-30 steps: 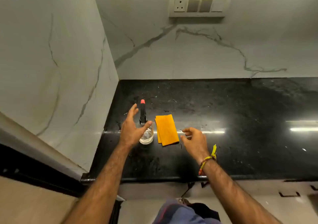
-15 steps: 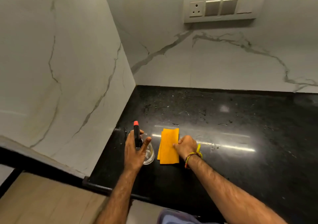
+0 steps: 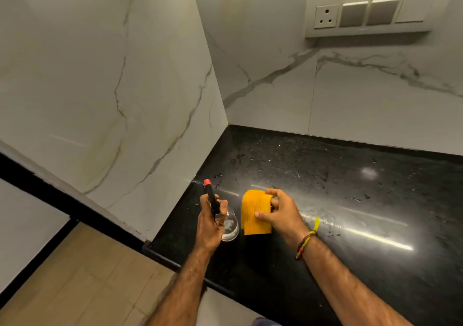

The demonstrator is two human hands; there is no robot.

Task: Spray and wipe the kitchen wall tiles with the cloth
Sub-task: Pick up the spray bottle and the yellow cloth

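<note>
The left hand [image 3: 209, 221] has its fingers wrapped round the spray bottle [image 3: 220, 215] and the right hand [image 3: 280, 213] pinches the folded orange cloth [image 3: 254, 213] just above the worktop [image 3: 350, 200], so judging by the dry-looking wall tiles [image 3: 112, 75], spraying and wiping both remain.

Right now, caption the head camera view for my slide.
Left hand grips the spray bottle, right hand lifts the orange cloth off the black counter beside marble wall tiles.

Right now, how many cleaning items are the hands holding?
2: the spray bottle gripped in the left hand, and the orange cloth pinched in the right hand, both above the black counter.
</note>
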